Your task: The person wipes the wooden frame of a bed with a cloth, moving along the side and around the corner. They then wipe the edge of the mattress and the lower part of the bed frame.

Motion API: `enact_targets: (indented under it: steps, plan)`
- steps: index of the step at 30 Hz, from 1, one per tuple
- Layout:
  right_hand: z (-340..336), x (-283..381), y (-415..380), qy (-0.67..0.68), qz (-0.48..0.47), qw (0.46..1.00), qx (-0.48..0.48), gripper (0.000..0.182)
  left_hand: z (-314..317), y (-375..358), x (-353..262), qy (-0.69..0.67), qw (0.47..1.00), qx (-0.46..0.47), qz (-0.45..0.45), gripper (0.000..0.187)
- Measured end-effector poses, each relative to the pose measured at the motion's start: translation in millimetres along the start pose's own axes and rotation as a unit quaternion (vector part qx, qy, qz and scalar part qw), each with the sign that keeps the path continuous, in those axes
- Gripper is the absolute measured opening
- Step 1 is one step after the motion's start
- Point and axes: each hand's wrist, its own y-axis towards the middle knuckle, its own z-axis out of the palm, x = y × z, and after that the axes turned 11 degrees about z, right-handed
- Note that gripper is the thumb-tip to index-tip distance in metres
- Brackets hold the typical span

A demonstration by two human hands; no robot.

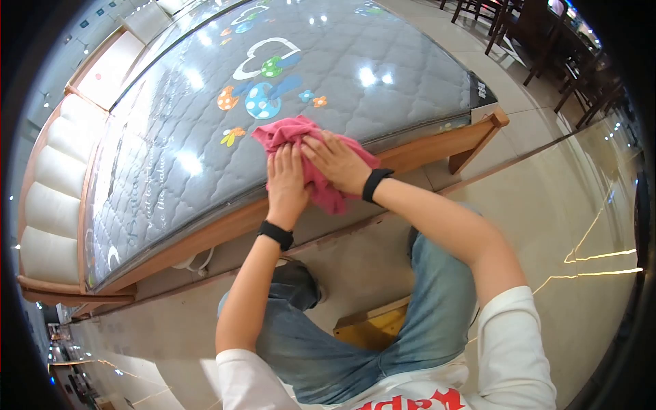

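Note:
A crumpled pink cloth [333,198] lies over the near edge of the mattress [198,137], part of it hanging down past the wooden bed rail [410,155]. My left hand [286,186] presses on the cloth, its fingers pointing away from me and bunching the fabric. Close beside it, my right hand [338,162] grips the cloth too, its fingers slanting up to the left. The undersides of the fingers are hidden. The mattress is grey and quilted, printed with colourful shapes, and its glossy cover reflects the lights.
A padded cream headboard [51,205] stands at the left. The bed's wooden leg [468,160] is at the right corner. Dark chairs [526,41] stand at the upper right. Below me is a yellow wooden seat [372,326] on the tiled floor [547,212].

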Motion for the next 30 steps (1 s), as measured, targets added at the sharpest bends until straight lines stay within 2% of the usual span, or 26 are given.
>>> enact_targets:
  steps: [5,8,12,16,23,27,30]
  plan:
    - [23,25,5,-0.047,-0.012,0.999,-0.024,0.051,-10,-18,17,0.011,1.0,0.015,-0.011,0.081]
    - [27,38,11,0.003,-0.014,0.999,-0.037,0.054,-17,-26,24,0.009,1.0,-0.002,-0.017,0.079]
    - [35,56,17,-0.004,-0.004,0.999,-0.053,0.055,-25,-35,34,0.023,0.999,0.018,-0.028,0.075]
    - [36,57,16,-0.021,-0.001,0.998,-0.054,0.055,-18,-35,41,0.046,0.999,0.007,-0.01,0.079]
    - [23,27,2,-0.059,-0.001,0.998,-0.035,0.056,-2,-7,25,0.051,0.999,0.007,0.017,0.078]
    - [-9,-15,-18,-0.007,0.027,1.0,0.008,0.058,10,22,-8,0.007,0.999,0.005,0.037,0.081]
    - [-39,-53,-40,-0.048,0.048,0.997,0.033,0.06,28,49,-41,-0.003,0.999,-0.004,0.043,0.083]
